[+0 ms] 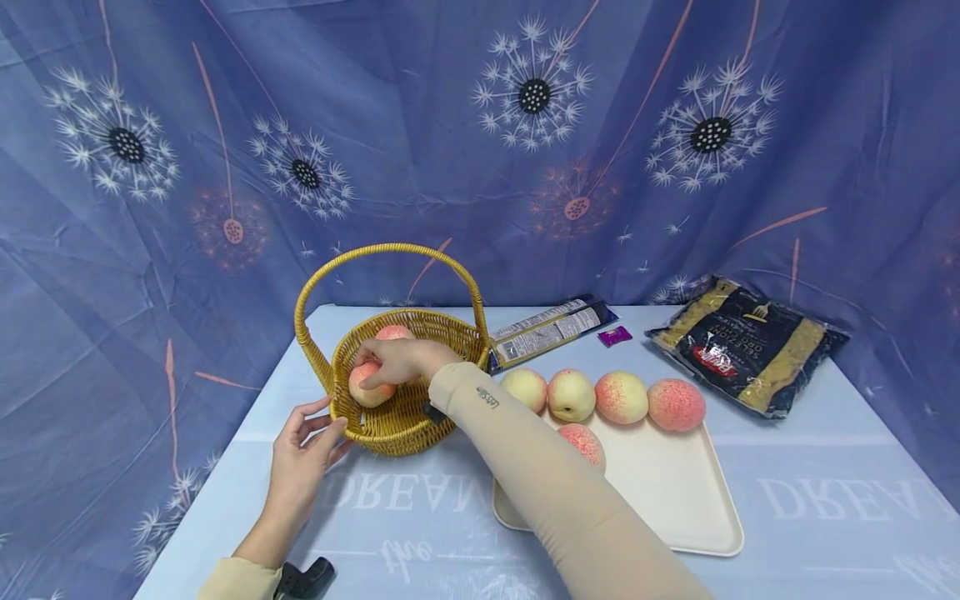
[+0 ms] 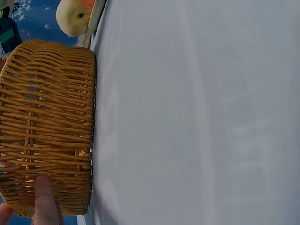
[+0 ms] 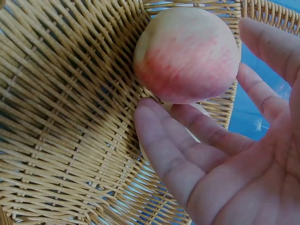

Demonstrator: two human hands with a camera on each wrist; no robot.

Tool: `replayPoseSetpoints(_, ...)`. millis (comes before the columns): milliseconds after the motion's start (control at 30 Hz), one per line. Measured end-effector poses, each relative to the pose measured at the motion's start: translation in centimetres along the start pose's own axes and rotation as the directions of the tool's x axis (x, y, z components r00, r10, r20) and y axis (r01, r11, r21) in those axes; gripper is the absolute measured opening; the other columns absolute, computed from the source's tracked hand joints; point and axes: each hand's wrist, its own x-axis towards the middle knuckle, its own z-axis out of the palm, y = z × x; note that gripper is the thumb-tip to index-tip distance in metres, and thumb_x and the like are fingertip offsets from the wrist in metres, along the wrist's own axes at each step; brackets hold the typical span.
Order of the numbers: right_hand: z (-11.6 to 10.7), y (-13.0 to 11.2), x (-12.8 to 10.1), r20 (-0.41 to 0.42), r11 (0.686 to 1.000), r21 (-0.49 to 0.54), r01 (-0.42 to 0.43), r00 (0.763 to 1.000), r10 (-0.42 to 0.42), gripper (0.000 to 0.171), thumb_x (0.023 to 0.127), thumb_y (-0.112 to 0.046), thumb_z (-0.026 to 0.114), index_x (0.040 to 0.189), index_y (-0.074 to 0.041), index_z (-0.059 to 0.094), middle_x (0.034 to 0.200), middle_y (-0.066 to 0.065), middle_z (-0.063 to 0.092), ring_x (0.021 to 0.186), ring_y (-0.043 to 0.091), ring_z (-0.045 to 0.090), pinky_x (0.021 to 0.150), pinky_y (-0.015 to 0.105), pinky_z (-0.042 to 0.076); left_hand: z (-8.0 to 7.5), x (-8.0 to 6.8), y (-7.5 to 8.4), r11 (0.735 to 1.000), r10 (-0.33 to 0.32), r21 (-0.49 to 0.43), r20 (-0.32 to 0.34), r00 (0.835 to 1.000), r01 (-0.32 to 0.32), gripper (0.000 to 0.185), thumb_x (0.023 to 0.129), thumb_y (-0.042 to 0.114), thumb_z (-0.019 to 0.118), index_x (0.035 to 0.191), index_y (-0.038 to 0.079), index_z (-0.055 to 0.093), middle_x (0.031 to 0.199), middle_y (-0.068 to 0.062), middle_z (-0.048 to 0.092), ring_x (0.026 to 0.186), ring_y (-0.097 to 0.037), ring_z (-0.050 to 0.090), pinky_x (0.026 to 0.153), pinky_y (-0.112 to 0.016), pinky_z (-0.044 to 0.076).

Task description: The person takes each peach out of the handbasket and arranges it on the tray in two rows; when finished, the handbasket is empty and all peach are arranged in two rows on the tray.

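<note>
A person is reaching the right hand (image 1: 393,360) into a wicker basket (image 1: 390,421) standing near the bench's left edge, fingers spread loosely about a peach (image 1: 369,387) resting against the basket's inner wall; in the right wrist view the fingers (image 3: 187,154) are lying open under and beside the fruit rather than clamped on it. A second peach (image 1: 393,332) is sitting deeper in the basket. The left hand (image 1: 303,454) is steadying the basket's outer wall, fingers straight, one fingertip (image 2: 44,197) touching the weave. Five more peaches are waiting on a cream tray (image 1: 675,500) toward the bench's front edge. The peach looks light, round and easily bruised, so it is probably best cupped around its widest part with a soft grip.
</note>
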Motion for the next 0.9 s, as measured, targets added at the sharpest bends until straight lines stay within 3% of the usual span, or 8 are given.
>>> replayPoseSetpoints(133, 0.1, -0.1, 0.1, 0.016, 0.999, 0.041, -0.006, 1.0, 0.005, 0.026, 0.107, -0.024, 0.068, 0.128, -0.019, 0.054, 0.117, 0.002, 0.057, 0.069, 0.013, 0.047, 0.058, 0.021, 0.041, 0.1, 0.1, -0.1, 1.0, 0.011, 0.011, 0.005, 1.0, -0.011, 0.044, 0.104, 0.006, 0.07, 0.145, 0.002, 0.052, 0.111, 0.0, 0.063, 0.098, -0.009, 0.076, 0.087, -0.03, 0.07)
replayPoseSetpoints(267, 0.3, -0.1, 0.3, 0.046, 1.0, 0.016, -0.008, 0.999, 0.007, 0.025, 0.105, -0.016, 0.07, 0.121, -0.016, 0.05, 0.101, 0.004, 0.056, 0.059, 0.01, 0.039, 0.052, 0.02, 0.035, 0.0, 0.0, -0.1, 1.0, 0.01, 0.014, 0.001, 1.0, -0.01, 0.044, 0.104, 0.005, 0.07, 0.144, 0.001, 0.052, 0.109, 0.001, 0.063, 0.096, -0.008, 0.075, 0.086, -0.03, 0.07)
replayPoseSetpoints(333, 0.4, -0.2, 0.3, 0.057, 0.999, -0.003, -0.032, 0.998, 0.032, 0.032, 0.103, -0.018, 0.073, 0.126, -0.018, 0.05, 0.107, 0.004, 0.058, 0.061, 0.01, 0.042, 0.053, 0.02, 0.039, 0.0, 0.0, -0.1, 1.0, 0.004, 0.016, 0.0, 1.0, -0.004, 0.044, 0.105, 0.006, 0.07, 0.145, 0.001, 0.052, 0.108, 0.001, 0.063, 0.096, -0.008, 0.075, 0.086, -0.03, 0.07)
replayPoseSetpoints(400, 0.4, -0.2, 0.3, 0.073, 0.997, -0.009, -0.074, 0.995, 0.075, 0.045, 0.101, -0.02, 0.076, 0.138, -0.021, 0.05, 0.123, 0.005, 0.059, 0.069, 0.01, 0.049, 0.058, 0.02, 0.048, 0.0, 0.0, -0.1, 1.0, 0.002, 0.021, 0.004, 1.0, -0.002, 0.044, 0.105, 0.007, 0.07, 0.145, 0.002, 0.052, 0.109, 0.001, 0.063, 0.097, -0.008, 0.075, 0.087, -0.03, 0.07)
replayPoseSetpoints(500, 0.3, -0.3, 0.1, 0.095, 0.989, -0.02, -0.149, 0.984, 0.15, 0.067, 0.099, -0.026, 0.08, 0.156, -0.03, 0.046, 0.151, 0.002, 0.05, 0.086, 0.012, 0.057, 0.071, 0.025, 0.06, 0.0, 0.0, -0.1, 0.999, 0.001, 0.033, 0.005, 1.0, -0.001, 0.044, 0.105, 0.008, 0.07, 0.145, 0.003, 0.052, 0.11, 0.001, 0.063, 0.098, -0.008, 0.075, 0.087, -0.03, 0.07)
replayPoseSetpoints(567, 0.3, -0.2, 0.0, 0.107, 0.986, -0.039, -0.16, 0.981, 0.164, 0.071, 0.099, -0.028, 0.079, 0.161, -0.03, 0.045, 0.16, 0.001, 0.046, 0.095, 0.012, 0.06, 0.08, 0.029, 0.065, 0.0, 0.1, -0.1, 0.999, 0.002, 0.039, 0.004, 1.0, -0.002, 0.044, 0.105, 0.009, 0.07, 0.145, 0.003, 0.052, 0.111, 0.001, 0.062, 0.098, -0.008, 0.075, 0.088, -0.03, 0.07)
replayPoseSetpoints(700, 0.2, 0.2, -0.3, 0.099, 0.99, -0.068, -0.126, 0.986, 0.132, 0.065, 0.098, -0.032, 0.08, 0.156, -0.02, 0.052, 0.154, 0.002, 0.052, 0.1, 0.01, 0.061, 0.087, 0.031, 0.068, 0.1, 0.1, -0.2, 0.999, 0.006, 0.039, 0.0, 1.0, -0.006, 0.043, 0.105, 0.008, 0.069, 0.145, 0.003, 0.052, 0.11, 0.0, 0.062, 0.098, -0.008, 0.075, 0.088, -0.031, 0.07)
replayPoseSetpoints(900, -0.2, 1.0, -1.0, 0.089, 0.997, -0.022, -0.067, 0.994, 0.069, 0.055, 0.097, -0.03, 0.081, 0.144, -0.013, 0.057, 0.142, 0.005, 0.056, 0.094, 0.012, 0.065, 0.089, 0.036, 0.069, 0.1, 0.0, -0.4, 1.0, 0.01, 0.027, -0.006, 1.0, -0.01, 0.044, 0.105, 0.007, 0.069, 0.145, 0.002, 0.052, 0.109, 0.002, 0.063, 0.096, -0.007, 0.075, 0.087, -0.03, 0.07)
